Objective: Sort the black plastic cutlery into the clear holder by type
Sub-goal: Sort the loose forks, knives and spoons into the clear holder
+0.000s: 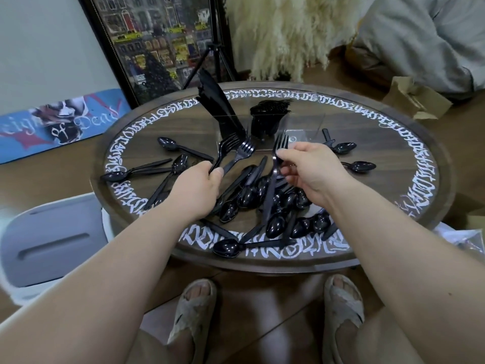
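My left hand [195,187] grips two black plastic forks [236,151]; my right hand [309,169] pinches a third fork [275,164] above the spoon pile [262,198]. Best bunch the tines aligned before reaching the clear plastic holder [301,132] behind.

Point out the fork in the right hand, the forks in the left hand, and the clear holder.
single fork [280,143]: head view, on its tines.
pair of forks [242,149]: head view, on the nearer fork's tines.
clear holder [304,122]: head view, on its front wall.
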A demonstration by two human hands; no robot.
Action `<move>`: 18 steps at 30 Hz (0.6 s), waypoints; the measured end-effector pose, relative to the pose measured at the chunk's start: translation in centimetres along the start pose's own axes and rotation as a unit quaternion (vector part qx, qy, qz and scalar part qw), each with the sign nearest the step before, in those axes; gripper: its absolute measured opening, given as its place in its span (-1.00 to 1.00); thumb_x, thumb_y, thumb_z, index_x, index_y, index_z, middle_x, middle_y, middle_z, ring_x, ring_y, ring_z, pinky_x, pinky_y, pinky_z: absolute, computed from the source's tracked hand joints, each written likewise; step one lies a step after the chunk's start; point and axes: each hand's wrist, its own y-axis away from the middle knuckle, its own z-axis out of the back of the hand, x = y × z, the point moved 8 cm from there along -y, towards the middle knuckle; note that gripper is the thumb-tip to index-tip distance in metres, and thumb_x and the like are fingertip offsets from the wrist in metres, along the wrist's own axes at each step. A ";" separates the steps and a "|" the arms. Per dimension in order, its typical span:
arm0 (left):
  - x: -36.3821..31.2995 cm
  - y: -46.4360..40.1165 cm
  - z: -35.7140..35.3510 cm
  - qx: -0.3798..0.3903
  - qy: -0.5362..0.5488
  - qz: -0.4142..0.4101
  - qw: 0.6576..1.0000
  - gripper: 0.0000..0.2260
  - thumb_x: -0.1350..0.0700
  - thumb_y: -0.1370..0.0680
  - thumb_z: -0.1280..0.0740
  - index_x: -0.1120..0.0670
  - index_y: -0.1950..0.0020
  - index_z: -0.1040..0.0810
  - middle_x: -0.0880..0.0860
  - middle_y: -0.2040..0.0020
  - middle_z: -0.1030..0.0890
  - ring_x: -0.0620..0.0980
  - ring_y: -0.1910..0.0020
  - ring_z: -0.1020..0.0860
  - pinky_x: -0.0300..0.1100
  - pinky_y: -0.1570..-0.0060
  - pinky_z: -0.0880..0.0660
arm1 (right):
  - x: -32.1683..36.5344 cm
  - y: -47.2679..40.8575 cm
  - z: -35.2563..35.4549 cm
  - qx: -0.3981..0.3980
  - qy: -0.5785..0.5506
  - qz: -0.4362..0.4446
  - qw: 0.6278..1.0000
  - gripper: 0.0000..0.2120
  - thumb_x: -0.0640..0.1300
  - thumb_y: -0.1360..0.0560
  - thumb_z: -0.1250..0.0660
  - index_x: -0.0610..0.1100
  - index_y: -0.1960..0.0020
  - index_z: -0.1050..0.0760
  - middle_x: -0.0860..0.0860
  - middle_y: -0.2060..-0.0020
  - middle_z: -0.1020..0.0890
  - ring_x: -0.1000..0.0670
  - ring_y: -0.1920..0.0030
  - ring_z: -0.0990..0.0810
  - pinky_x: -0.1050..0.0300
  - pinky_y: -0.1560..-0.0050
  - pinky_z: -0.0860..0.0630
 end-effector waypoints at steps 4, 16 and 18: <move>-0.9 0.4 -0.7 0.021 -0.006 -0.014 1.000 -0.68 0.02 -0.65 -0.10 0.25 0.10 -0.43 0.17 0.21 -0.58 0.08 0.28 -0.45 -0.07 0.21 -0.36 | -0.1 -0.1 -1.1 0.016 -0.059 -0.007 0.998 -0.89 -0.35 -0.50 -0.33 -0.20 0.17 -0.52 -0.08 0.29 -0.55 0.08 0.41 -0.49 0.30 0.43 -0.48; -3.1 1.9 -1.9 0.073 0.045 -0.043 0.995 -0.72 0.06 -0.66 -0.10 0.20 0.17 -0.34 0.05 0.32 -0.41 0.00 0.32 -0.35 -0.21 0.35 -0.26 | -1.3 -0.5 -0.2 -0.084 -0.115 -0.019 0.990 -0.85 -0.36 -0.53 -0.29 -0.15 0.08 -0.38 -0.20 0.06 -0.57 0.02 0.39 -0.62 0.20 0.34 -0.58; -3.3 1.9 -2.1 0.079 0.054 -0.045 0.994 -0.72 0.07 -0.65 -0.10 0.24 0.14 -0.35 0.10 0.29 -0.40 0.04 0.29 -0.34 -0.10 0.29 -0.26 | -1.6 -0.6 0.0 -0.090 -0.138 -0.027 0.986 -0.83 -0.36 -0.53 -0.30 -0.15 0.10 -0.37 -0.20 0.07 -0.56 0.01 0.40 -0.62 0.20 0.35 -0.58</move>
